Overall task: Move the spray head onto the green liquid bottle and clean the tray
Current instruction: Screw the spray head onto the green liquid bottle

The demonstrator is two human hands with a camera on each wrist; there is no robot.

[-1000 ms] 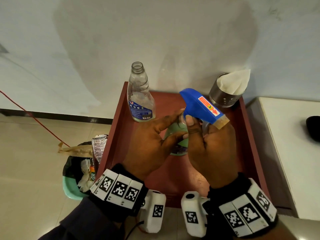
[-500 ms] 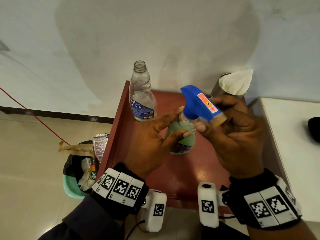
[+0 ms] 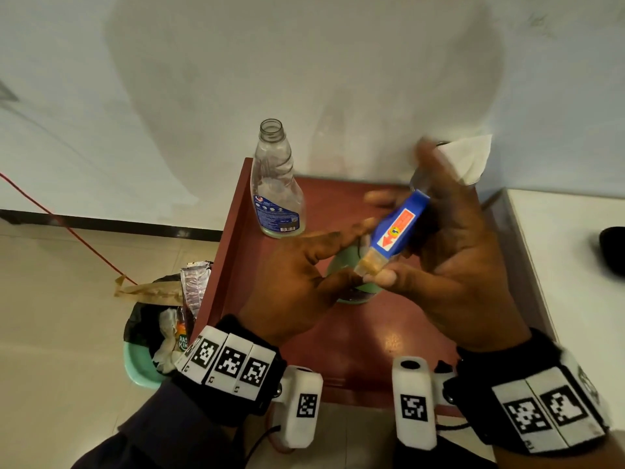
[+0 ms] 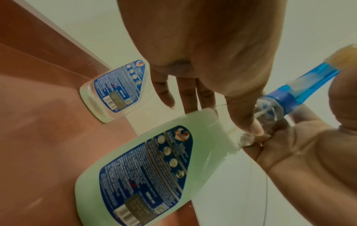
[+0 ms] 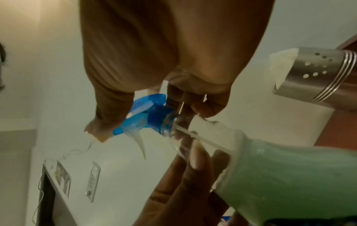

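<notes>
The step in hand seems to be the screwing of the spray head (image 3: pixel 397 228) onto the green liquid bottle (image 4: pixel 146 165). The blue collar of the spray head sits on the clear neck, and its thin tube runs down inside toward the green liquid. To do it well, I think the bottle must be kept steady and upright on the tray (image 3: pixel 341 363), and the turning should come from the collar, not only from the nozzle, so that the thread does not go crooked. If the head is turned while tilted, it can jam or leak later when the tray is sprayed. Whether the collar is already tight, I cannot tell.

The left hand (image 3: pixel 297 279) holds the bottle at the neck and shoulder, with thumb and fingers curled around it. The right hand (image 3: pixel 453 252) grips the spray head from the far side, its thumb near the pale nozzle tip; the other fingers are blurred in the head view. So the bottle stands on the red-brown tray, between both hands and below them.

An empty clear bottle (image 3: pixel 275 187) without cap stands at the far left of the tray, apart from the hands. A metal holder (image 5: pixel 318 78) with a white tissue (image 3: pixel 468 157) stands at the far right.
</notes>
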